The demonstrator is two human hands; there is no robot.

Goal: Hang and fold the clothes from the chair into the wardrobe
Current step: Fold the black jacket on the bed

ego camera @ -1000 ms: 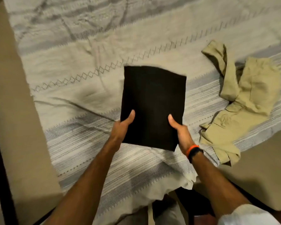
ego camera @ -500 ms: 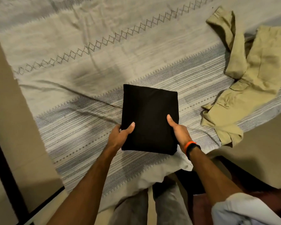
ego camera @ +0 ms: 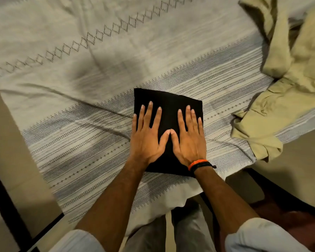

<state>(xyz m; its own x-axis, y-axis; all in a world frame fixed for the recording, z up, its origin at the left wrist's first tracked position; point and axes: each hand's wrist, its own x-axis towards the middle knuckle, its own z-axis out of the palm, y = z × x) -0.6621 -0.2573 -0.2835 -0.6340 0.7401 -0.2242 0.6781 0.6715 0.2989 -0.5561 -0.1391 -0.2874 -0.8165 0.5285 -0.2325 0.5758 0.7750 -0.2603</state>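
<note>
The bed (ego camera: 98, 70) is carrying the crumpled khaki garment (ego camera: 284, 91) at far right, and the folded black garment (ego camera: 168, 100), lifted a moment ago, is now lying near its edge; left hand (ego camera: 146, 137) and right hand (ego camera: 189, 140) are pressing it flat, fingers straight, finishing the fold.

A home bedroom: a bed under a woven striped bedspread (ego camera: 80, 124) fills the view, loose khaki clothes (ego camera: 289, 88) crumpled on it at 2 o'clock, plain floor (ego camera: 298, 170) at 4 o'clock.
</note>
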